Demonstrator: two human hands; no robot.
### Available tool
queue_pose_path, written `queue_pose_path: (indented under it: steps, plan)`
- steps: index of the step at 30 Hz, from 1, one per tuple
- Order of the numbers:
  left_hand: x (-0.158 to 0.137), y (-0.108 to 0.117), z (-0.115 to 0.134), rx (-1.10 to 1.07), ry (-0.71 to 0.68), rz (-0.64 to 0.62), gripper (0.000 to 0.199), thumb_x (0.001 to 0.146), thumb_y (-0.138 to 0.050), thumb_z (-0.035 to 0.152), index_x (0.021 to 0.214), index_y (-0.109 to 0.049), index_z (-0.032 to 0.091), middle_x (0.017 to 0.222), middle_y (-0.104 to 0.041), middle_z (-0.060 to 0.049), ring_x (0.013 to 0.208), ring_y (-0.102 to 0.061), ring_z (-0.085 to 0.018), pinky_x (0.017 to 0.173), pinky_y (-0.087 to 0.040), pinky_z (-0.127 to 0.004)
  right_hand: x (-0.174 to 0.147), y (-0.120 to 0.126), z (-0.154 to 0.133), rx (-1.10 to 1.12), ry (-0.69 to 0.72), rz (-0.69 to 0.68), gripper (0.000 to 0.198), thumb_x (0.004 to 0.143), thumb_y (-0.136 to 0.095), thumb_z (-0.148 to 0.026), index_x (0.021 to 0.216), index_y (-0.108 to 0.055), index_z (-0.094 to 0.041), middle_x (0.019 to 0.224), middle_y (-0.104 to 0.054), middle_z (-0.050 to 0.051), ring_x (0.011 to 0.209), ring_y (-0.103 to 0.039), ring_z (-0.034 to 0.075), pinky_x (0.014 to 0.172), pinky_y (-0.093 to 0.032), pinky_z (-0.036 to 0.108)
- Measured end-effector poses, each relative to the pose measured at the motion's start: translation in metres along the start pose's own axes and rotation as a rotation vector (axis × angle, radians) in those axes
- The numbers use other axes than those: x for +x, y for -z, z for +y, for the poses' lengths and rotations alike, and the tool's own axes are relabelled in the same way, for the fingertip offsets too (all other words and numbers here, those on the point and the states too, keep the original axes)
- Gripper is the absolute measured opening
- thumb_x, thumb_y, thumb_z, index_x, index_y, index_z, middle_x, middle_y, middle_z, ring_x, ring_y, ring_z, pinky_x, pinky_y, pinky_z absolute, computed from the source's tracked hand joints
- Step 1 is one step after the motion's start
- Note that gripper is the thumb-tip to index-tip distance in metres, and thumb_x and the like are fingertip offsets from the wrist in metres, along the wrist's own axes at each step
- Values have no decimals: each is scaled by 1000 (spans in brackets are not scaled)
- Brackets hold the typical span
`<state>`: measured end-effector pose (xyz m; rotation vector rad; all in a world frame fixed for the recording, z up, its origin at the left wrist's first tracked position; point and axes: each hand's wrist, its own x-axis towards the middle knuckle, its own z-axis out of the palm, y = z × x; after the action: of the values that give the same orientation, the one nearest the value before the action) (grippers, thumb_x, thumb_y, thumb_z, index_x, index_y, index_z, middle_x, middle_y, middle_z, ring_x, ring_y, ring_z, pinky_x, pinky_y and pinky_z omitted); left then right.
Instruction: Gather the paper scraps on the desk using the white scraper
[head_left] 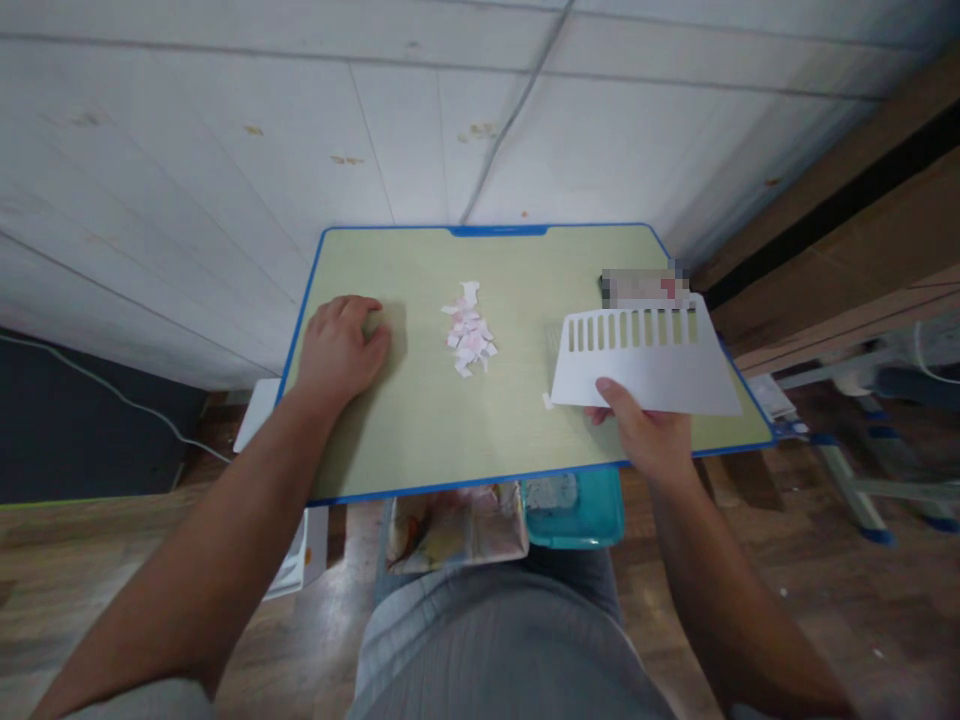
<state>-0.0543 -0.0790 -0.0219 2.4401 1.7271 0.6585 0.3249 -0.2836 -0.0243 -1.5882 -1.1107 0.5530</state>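
Observation:
My right hand pinches the near edge of a white slotted sheet, thumb on top and fingers beneath. The stiff-looking sheet has a row of long narrow slots along its far side and sits over the right part of a pale yellow table with a blue rim. Near the table's left edge, my left hand rests on the surface, holding nothing, thumb apart from the fingers. A small heap of torn white and pinkish paper scraps lies between my hands. One loose scrap lies by the sheet's left corner.
A blurred-out object lies behind the sheet. Under the front edge are a teal tub and a box or bag with unclear contents. A white panelled wall with a hanging cable stands behind; brown boards are at right.

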Motion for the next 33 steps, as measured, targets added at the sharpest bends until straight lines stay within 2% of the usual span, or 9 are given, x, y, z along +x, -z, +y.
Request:
queue_pose_path:
  steps: [5, 10, 13, 18, 21, 24, 28, 31, 33]
  plan:
    - [-17, 6, 5, 11, -52, 14, 39, 113, -55, 41, 136, -77, 18, 150, -81, -20, 145, -72, -39, 135, -54, -56, -11, 9, -8, -107, -5, -74, 59, 109, -80, -67, 64, -72, -29, 68, -76, 5, 73, -77, 27, 95, -73, 50]
    - [-27, 11, 14, 39, -59, 3, 43, 117, -53, 42, 134, -79, 12, 149, -81, -25, 142, -74, -44, 132, -56, -59, -27, 20, -7, -213, -118, -93, 50, 103, -85, -72, 77, -85, -30, 79, -86, 8, 87, -86, 34, 118, -70, 58]
    - [-30, 11, 16, 33, -30, -10, 45, 119, -51, 44, 136, -79, 12, 150, -81, -26, 143, -74, -45, 132, -56, -61, -38, 22, -3, -228, -181, -77, 46, 99, -88, -74, 90, -92, -29, 91, -92, 11, 96, -90, 37, 118, -72, 60]
    - [-33, 11, 20, 27, 22, -23, 36, 116, -56, 43, 136, -76, 21, 151, -82, -21, 146, -74, -43, 131, -56, -61, -45, 23, -1, -232, -207, -49, 49, 96, -89, -75, 100, -94, -27, 109, -95, 15, 115, -91, 40, 123, -70, 60]
    - [-30, 10, 20, 26, 2, -14, 39, 115, -55, 41, 135, -77, 17, 152, -80, -24, 145, -73, -43, 131, -57, -62, -41, 26, -1, -210, -199, -30, 45, 95, -91, -71, 105, -93, -27, 117, -95, 15, 124, -89, 41, 127, -67, 61]
    - [-26, 6, 13, 45, -26, 9, 41, 115, -54, 42, 136, -78, 15, 152, -80, -23, 147, -72, -40, 133, -56, -57, -35, 31, 1, -167, -162, -43, 39, 88, -98, -59, 109, -91, -26, 113, -94, 11, 121, -89, 39, 128, -66, 60]
    - [-20, -3, 0, 35, -47, 40, 42, 110, -60, 39, 140, -78, 17, 156, -79, -17, 152, -69, -36, 138, -52, -55, -23, 30, 10, -99, -74, 110, 36, 79, -100, -49, 104, -84, -27, 101, -90, 7, 105, -87, 37, 118, -70, 58]
    - [-15, -10, 3, 8, -69, 7, 45, 109, -61, 36, 145, -77, 15, 157, -79, -16, 154, -68, -34, 142, -48, -52, -10, 23, 15, 49, -29, 47, 43, 72, -97, -45, 107, -79, -27, 106, -89, 8, 103, -85, 37, 106, -73, 55]
    - [-14, -12, 12, 31, -14, -9, 47, 109, -59, 32, 147, -76, 10, 157, -78, -20, 153, -68, -36, 141, -48, -55, 0, 18, 18, 118, -14, 32, 47, 67, -95, -42, 108, -78, -26, 109, -88, 8, 112, -84, 38, 109, -71, 56]
